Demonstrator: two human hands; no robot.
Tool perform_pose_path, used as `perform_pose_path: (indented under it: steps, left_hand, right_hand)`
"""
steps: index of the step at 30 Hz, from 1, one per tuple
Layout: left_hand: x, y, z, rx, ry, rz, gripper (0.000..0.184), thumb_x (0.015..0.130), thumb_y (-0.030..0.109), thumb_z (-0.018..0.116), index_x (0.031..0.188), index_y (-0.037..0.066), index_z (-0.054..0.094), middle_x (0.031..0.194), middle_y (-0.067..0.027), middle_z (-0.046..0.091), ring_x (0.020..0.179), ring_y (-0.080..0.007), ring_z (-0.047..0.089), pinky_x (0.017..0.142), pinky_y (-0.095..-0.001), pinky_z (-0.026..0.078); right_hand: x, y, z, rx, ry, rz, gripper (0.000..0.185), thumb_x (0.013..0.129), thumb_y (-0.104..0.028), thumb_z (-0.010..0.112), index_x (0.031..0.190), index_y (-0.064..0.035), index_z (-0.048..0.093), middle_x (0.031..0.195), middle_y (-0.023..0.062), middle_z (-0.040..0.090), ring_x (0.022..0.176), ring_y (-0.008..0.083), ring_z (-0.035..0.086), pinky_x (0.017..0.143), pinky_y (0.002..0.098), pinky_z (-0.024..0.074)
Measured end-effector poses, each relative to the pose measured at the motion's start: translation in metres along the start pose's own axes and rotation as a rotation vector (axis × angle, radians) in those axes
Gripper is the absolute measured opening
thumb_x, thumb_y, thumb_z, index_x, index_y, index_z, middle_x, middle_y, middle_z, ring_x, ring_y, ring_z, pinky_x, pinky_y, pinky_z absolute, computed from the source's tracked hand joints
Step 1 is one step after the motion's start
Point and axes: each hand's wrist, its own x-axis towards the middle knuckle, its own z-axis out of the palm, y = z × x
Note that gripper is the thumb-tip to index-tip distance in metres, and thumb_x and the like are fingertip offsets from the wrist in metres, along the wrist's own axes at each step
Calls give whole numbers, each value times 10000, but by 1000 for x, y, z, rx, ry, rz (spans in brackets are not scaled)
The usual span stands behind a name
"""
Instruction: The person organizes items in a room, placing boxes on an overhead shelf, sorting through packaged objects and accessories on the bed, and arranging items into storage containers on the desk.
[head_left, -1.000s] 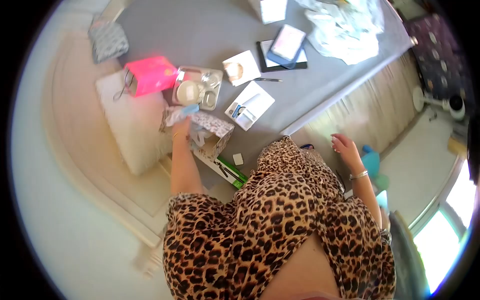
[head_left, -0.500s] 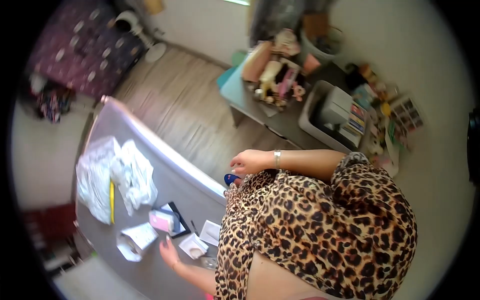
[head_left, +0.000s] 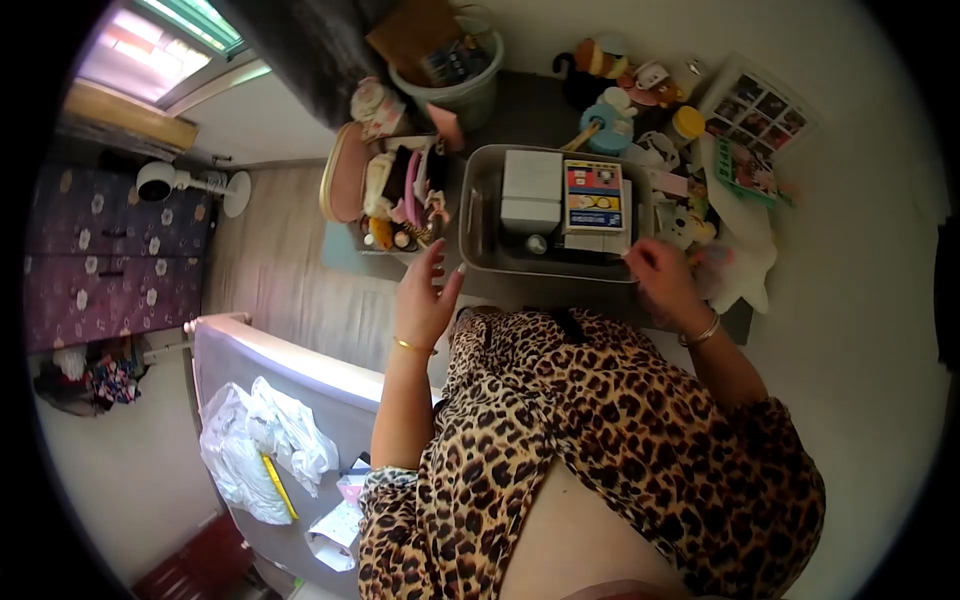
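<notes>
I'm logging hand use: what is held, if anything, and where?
The left hand holds nothing. The right hand is by the bin rim; any grip there is unclear.

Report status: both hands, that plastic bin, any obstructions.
Left hand open, empty. Right hand by plastic bin's near-right corner, contact unclear. White box inside bin; plush toy close beyond right hand.

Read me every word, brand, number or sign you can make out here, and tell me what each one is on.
Nothing reads clearly enough to quote.
Blue, red and yellow rectangular box: printed front, too small to read.
Flat green-edged rectangular item: what look like pale letters along one edge, too blurred to read.
White plastic bag with a yellow strip: no legible wording.
</notes>
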Motion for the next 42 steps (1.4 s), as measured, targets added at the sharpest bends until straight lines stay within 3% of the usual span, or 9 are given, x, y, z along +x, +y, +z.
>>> perform_pose_path:
  steps: [4, 8, 11, 15, 20, 26, 35, 38, 42]
  left_hand:
    - [35, 1, 19, 320, 44, 240, 468, 806, 169, 613, 1220, 24, 451, 1072, -157, 545, 911, -258, 569, 707, -323, 509]
    - [54, 10, 30, -6, -9, 213, 481, 792, 115, 585, 1231, -2, 425, 1074, -198, 533, 921, -342, 554, 735, -383, 472]
    - [75, -2, 52, -29, -67, 200, 494, 777, 89, 566, 1225, -46, 406, 984, -225, 567, 853, -375, 565, 719, -393, 477]
    - [102, -18, 66, 301, -361, 116, 533, 759, 123, 550, 1225, -67, 373, 871, -274, 599, 848, -425, 570, 768, -459, 459]
    - [111, -46, 87, 239, -548, 71, 585, 739, 99, 521, 1263, -40, 302, 951, -315, 575, 896, -450, 551, 780, -481, 445]
    - [120, -52, 104, 80, -522, -81, 776, 711, -10, 470, 1400, 87, 127, 972, -316, 572, 918, -445, 557, 784, -463, 442]
    - [105, 18, 46, 76, -394, 75, 782, 712, -31, 448, 1406, 112, 117, 979, -299, 580, 903, -443, 570, 782, -466, 440]
    - [108, 31, 18, -127, -450, 52, 737, 734, -25, 450, 1395, 104, 150, 1016, -293, 567, 875, -428, 585, 764, -453, 461]
    - [106, 18, -7, -225, -472, 165, 689, 767, -41, 423, 1393, 105, 177, 1096, -249, 547, 799, -341, 625, 671, -393, 519]
  right_hand:
    - [-3, 24, -20, -139, 220, 85, 251, 851, -205, 580, 747, 21, 543, 569, 69, 506, 498, 149, 452, 498, 293, 370]
    - [1, 37, -8, 144, 293, 158, 224, 842, -192, 578, 881, 28, 574, 681, 93, 582, 571, 179, 520, 561, 292, 423]
    - [15, 37, 9, 117, 308, 79, 336, 850, -192, 546, 1102, 30, 531, 937, 166, 614, 813, 259, 596, 732, 334, 465]
    - [28, 24, 16, -55, 199, 216, 520, 846, -194, 528, 1299, 9, 373, 1164, 199, 530, 1048, 276, 528, 877, 311, 409]
    - [37, 49, 48, 17, 242, 251, 614, 835, -214, 489, 1359, 11, 261, 1325, 258, 373, 1199, 355, 410, 980, 359, 337]
    - [50, 49, 48, 686, 372, 424, 681, 776, -152, 470, 1397, -33, 215, 1396, 179, 297, 1242, 276, 338, 1010, 325, 268]
    - [42, 5, 39, 755, 487, 205, 619, 780, -41, 430, 1377, -42, 264, 1367, 141, 332, 1257, 245, 327, 1018, 324, 263]
    - [36, -10, 13, 943, 365, 123, 595, 792, -51, 478, 1362, -50, 303, 1350, 134, 355, 1229, 238, 365, 1005, 331, 290]
    - [21, -38, -15, 708, 367, 146, 604, 799, -127, 573, 1350, -68, 331, 1341, 130, 363, 1224, 241, 376, 994, 365, 319]
